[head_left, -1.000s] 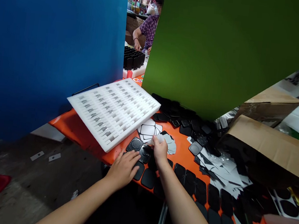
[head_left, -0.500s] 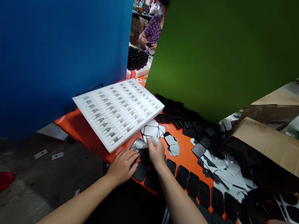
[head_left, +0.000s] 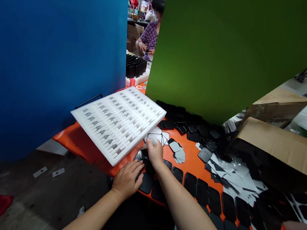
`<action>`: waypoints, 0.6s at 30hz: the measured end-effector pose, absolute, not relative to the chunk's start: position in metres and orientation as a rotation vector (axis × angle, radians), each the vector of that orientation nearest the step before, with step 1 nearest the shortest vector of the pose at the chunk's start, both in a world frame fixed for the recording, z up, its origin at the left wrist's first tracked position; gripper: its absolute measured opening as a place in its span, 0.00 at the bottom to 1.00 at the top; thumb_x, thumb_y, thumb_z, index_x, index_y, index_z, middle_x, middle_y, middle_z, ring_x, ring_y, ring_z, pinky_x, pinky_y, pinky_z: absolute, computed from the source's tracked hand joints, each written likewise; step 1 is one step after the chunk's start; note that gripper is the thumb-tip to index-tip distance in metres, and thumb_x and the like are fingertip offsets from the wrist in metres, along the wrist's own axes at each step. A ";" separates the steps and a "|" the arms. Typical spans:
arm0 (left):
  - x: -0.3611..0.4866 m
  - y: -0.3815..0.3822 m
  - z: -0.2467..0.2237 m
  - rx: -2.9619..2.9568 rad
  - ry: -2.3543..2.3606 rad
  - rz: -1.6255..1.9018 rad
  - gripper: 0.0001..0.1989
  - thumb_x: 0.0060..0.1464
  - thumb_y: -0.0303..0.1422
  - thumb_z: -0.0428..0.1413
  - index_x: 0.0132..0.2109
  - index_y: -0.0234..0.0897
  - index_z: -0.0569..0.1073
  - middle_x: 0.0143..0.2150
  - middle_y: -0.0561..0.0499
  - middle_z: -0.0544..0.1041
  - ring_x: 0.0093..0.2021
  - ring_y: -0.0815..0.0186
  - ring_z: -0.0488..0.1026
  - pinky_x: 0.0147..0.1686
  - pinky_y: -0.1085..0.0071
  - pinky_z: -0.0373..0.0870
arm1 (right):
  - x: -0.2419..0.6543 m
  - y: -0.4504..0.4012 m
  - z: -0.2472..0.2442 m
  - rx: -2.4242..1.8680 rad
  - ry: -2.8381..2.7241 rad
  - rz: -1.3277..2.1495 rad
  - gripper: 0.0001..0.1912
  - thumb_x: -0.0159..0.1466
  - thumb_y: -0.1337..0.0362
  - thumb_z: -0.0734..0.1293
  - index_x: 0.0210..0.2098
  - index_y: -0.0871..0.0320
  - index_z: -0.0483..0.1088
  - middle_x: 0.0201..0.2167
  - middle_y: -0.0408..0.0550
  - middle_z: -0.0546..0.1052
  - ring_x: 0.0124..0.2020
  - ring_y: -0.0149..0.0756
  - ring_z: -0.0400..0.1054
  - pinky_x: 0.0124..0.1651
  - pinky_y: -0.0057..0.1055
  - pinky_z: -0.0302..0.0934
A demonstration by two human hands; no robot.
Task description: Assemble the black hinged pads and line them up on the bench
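Note:
My right hand (head_left: 154, 153) is closed around a small pale, translucent piece (head_left: 152, 141); its exact kind is hard to make out. It is held over a black case (head_left: 140, 154) with a shiny mesh-patterned surface, partly covered by the fingers. My left hand (head_left: 127, 179) lies flat at the table's front edge, fingers stretched out and their tips at the near side of that case. Just right of it are flat black rounded cases (head_left: 146, 183). Beyond my right hand lie white rounded sheets (head_left: 164, 135) and a fan of grey rounded pieces (head_left: 177, 151).
A slotted white foam tray (head_left: 119, 120) tilts at the table's left. Rows of black cases (head_left: 214, 201) line the front edge. Loose white sheets (head_left: 235, 181) and a cardboard box (head_left: 281, 145) are to the right. Blue (head_left: 52, 50) and green panels (head_left: 219, 52) stand behind; a co-worker (head_left: 150, 36) sits beyond.
My right hand has moved slightly left with the pale piece, now covering more of the mesh-patterned case. My left hand stays at the table edge. The whole view has shifted a little.

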State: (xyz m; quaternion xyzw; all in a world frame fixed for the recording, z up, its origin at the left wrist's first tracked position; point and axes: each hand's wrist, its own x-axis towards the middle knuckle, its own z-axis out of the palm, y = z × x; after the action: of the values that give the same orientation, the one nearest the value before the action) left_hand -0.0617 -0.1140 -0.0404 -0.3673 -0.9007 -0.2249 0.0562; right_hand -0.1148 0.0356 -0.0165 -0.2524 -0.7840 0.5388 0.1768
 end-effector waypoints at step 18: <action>-0.071 -0.118 -0.064 -1.172 -2.569 -0.562 0.19 0.52 0.35 0.49 0.52 0.41 0.64 0.53 0.49 0.68 0.53 0.56 0.62 0.49 0.60 0.62 | -0.103 0.146 -0.001 -1.050 -1.143 2.325 0.09 0.59 0.65 0.58 0.27 0.63 0.65 0.21 0.45 0.70 0.21 0.27 0.64 0.26 0.25 0.62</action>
State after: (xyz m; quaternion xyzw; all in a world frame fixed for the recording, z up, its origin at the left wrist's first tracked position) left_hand -0.0714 -0.1176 -0.0636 -0.4036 -0.8846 -0.1935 0.1309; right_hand -0.1030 0.1461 -0.0010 -0.3701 -0.4027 0.8193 0.1722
